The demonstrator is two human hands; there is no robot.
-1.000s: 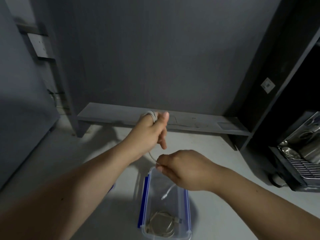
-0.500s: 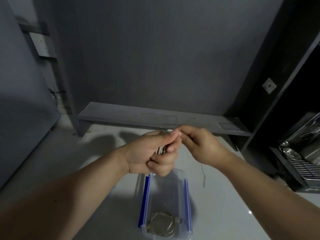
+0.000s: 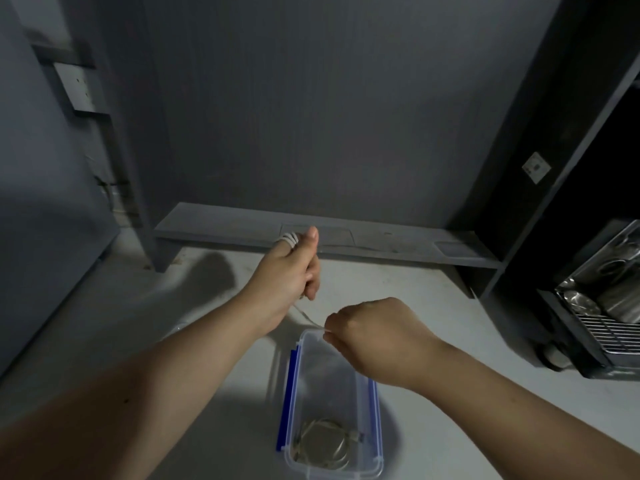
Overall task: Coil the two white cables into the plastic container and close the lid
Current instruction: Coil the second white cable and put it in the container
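Your left hand (image 3: 289, 271) holds the white cable (image 3: 290, 240) looped around its fingers, and your right hand (image 3: 372, 336) pinches the cable's loose strand at four o'clock from it. The open container (image 3: 375, 445) sits on the bench (image 3: 104, 341) at six o'clock, with a coiled cable (image 3: 323, 445) inside.

Hands apart again after meeting half a second ago. Left hand (image 3: 287, 271) raised, cable (image 3: 289, 240) loops around its fingers. Right hand (image 3: 374, 336) dropped over container (image 3: 377, 427) rim, pinching a strand taut.
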